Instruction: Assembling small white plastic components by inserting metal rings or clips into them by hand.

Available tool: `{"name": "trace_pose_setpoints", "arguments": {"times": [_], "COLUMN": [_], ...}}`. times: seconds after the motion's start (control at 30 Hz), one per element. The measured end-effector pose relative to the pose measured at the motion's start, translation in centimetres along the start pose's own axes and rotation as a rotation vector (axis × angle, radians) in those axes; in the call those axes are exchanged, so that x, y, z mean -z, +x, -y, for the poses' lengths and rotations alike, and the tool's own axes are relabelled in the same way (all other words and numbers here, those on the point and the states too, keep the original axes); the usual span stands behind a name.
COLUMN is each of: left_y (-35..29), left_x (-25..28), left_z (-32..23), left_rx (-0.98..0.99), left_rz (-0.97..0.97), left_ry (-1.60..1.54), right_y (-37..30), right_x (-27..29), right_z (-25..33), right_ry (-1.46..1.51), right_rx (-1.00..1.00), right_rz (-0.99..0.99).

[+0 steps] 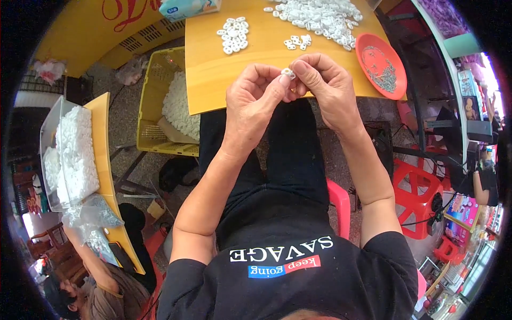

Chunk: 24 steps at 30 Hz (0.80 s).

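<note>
A small white plastic piece (288, 73) sits pinched between the fingertips of my two hands, just over the near edge of the table. My left hand (255, 95) is closed, its thumb pressed on the piece. From the other side, my right hand (326, 85) closes thumb and fingers near it; whether the right holds a second small part is hidden. Beyond the hands, a cluster of white oval pieces with holes (233, 36) lies to the left. A few smaller white pieces (296, 42) lie straight ahead. Thin metal pins (385, 74) fill part of a red oval dish (400, 88) beside my right hand.
On the yellow table (208, 72), a large heap of white pieces (317, 16) spreads at the back, with a tissue pack (189, 7) at far left. A yellow crate (146, 114) of white pieces stands left. A co-worker (101, 282) reaches toward another table. Red stools (413, 192) stand right.
</note>
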<state>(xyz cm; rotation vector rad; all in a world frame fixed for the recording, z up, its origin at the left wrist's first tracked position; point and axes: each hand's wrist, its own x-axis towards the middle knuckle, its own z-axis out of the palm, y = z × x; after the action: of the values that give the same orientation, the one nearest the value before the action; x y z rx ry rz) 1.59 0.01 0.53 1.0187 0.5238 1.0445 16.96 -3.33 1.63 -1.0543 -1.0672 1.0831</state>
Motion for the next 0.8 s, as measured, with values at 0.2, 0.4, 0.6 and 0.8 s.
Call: {"name": "trace_pose_setpoints", "arguments": {"times": [0.2, 0.4, 0.6, 0.8], "left_y": [-0.3, -0.3, 0.5, 0.4], "left_x": [-0.5, -0.1, 1.2, 2.5], "left_z": [-0.1, 0.0, 2.4, 2.3], "left_rx": [-0.008, -0.007, 0.084, 0.226], "left_rz": [-0.049, -0.063, -0.065, 0.009], "left_ry": [0.067, 0.111, 0.019, -0.011], "right_y": [-0.3, -0.6, 0.1, -0.1], "right_x": [-0.3, -1.4, -0.4, 0.3], "right_z": [0.0, 0.0, -2.9, -2.9], "right_ry": [-0.095, -0.18, -0.17, -0.673], "right_rx": [0.059, 0.132, 0.012, 0.317], "right_rz": [-0.032, -0.061, -0.093, -0.086]}}
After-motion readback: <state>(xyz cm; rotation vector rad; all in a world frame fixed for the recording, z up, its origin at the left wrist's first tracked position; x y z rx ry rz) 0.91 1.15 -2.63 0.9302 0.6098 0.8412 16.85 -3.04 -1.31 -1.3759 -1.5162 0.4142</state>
